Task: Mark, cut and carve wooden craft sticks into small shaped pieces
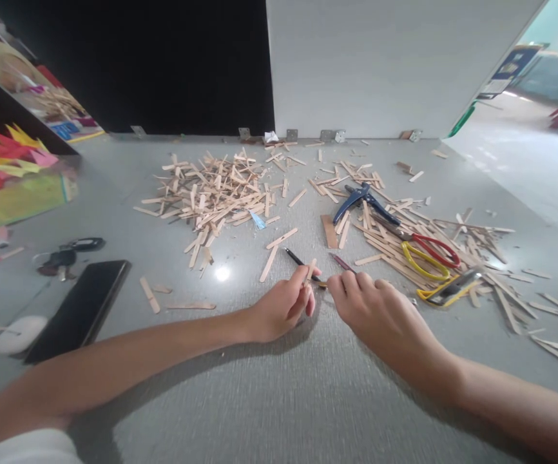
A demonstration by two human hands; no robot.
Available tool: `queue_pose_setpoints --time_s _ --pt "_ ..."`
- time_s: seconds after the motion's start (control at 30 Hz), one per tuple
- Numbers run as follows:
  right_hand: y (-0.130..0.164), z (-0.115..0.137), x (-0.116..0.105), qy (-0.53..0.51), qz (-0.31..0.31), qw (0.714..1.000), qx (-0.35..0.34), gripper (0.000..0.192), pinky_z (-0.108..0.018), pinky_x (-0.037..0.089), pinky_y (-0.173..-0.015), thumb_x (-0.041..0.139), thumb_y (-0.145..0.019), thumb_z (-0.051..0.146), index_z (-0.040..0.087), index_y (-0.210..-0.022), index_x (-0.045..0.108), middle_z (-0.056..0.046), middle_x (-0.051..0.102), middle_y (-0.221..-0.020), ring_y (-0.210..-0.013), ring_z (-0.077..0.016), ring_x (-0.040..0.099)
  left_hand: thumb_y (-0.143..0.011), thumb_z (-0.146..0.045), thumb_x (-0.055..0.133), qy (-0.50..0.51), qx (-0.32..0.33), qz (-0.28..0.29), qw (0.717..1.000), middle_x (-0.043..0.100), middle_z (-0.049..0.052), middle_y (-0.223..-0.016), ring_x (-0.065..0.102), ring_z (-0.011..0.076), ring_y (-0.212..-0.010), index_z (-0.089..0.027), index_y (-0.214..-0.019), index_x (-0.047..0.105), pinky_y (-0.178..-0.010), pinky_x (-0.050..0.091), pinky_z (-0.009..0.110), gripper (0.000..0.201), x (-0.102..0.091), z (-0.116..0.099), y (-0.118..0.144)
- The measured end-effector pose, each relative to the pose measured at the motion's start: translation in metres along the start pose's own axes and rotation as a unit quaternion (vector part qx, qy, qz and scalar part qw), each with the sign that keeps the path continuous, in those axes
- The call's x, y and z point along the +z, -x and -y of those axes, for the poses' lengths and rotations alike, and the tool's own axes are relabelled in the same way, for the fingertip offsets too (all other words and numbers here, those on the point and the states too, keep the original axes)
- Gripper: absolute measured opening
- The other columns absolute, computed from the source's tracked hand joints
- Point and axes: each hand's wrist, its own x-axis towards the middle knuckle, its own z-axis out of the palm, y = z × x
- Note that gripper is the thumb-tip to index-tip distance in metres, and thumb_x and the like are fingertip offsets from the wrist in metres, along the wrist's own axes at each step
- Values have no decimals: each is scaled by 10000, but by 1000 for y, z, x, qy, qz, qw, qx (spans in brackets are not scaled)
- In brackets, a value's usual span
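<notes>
My left hand [281, 308] is closed in a pinch around a short piece of wooden craft stick [310, 270], which points up from the fingertips. Just to its right, my right hand [373, 299] is closed, knuckles up and fingers curled down; whatever is under its fingertips is hidden. A black pen [296, 257] lies behind both hands, partly covered by the left fingers. Beyond the right knuckles a dark red pencil-like stick [343, 262] shows. Two loose craft sticks [281, 238] rest on the grey table [279, 399] in front of the left hand.
A heap of craft sticks [221, 193] covers the back left. More sticks on the right lie beneath blue-handled pliers [366, 203], red-and-yellow-handled scissors [431, 254] and a box cutter [450, 287]. A black phone [80, 309], keys [59, 263] and a white mouse-like object [20, 334] are at left.
</notes>
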Motion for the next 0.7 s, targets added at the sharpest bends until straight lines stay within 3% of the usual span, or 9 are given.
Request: queue_pose_setpoints --time_s 0.13,0.3,0.37,0.43,0.6,0.7 --pt "1 6 9 -13 -10 1000 15 319 -302 266 -472 439 -935 -47 209 -798 571 1 534 -587 -472 -153 526 -1160 -417 266 10 13 -6 1000 567 -68 -698 520 145 -573 -211 -1323 350 -635 442 284 276 0 0 2" --pt "-7 -9 56 -153 32 987 -49 239 -332 187 -477 454 -983 -1 191 -933 587 12 597 -624 -459 -137 494 -1153 -392 270 -6 19 -13 1000 535 -69 -684 524 160 -587 -151 -1481 277 -657 450 306 407 0 3 3" --pt "-11 -15 65 -169 38 982 -70 227 -328 192 -478 457 -988 14 189 -947 595 8 624 -636 -465 -137 505 -1149 -363 274 -20 15 -19 1000 543 -60 -691 521 164 -593 -133 -1557 222 -668 453 315 471 1 4 2" --pt "-12 -14 58 -154 37 985 -63 256 -328 195 -477 449 -965 -15 184 -934 607 0 629 -624 -465 -141 521 -1146 -355 289 -24 5 -25 999 553 -54 -701 524 165 -597 -122 -1600 182 -664 452 314 521 1 4 1" --pt "0 9 13 -47 56 997 11 316 -309 183 -447 450 -889 -87 171 -854 630 -7 577 -558 -425 -131 516 -1147 -378 299 -19 9 -1 1000 553 -57 -689 525 157 -581 -104 -1591 224 -627 439 301 528 2 3 0" --pt "-2 11 16 -80 84 993 12 297 -306 189 -450 462 -920 -73 178 -871 615 -7 599 -573 -445 -133 549 -1146 -387 309 -9 21 -10 1000 534 -61 -692 508 157 -586 -123 -1563 235 -634 438 301 499 2 4 1"
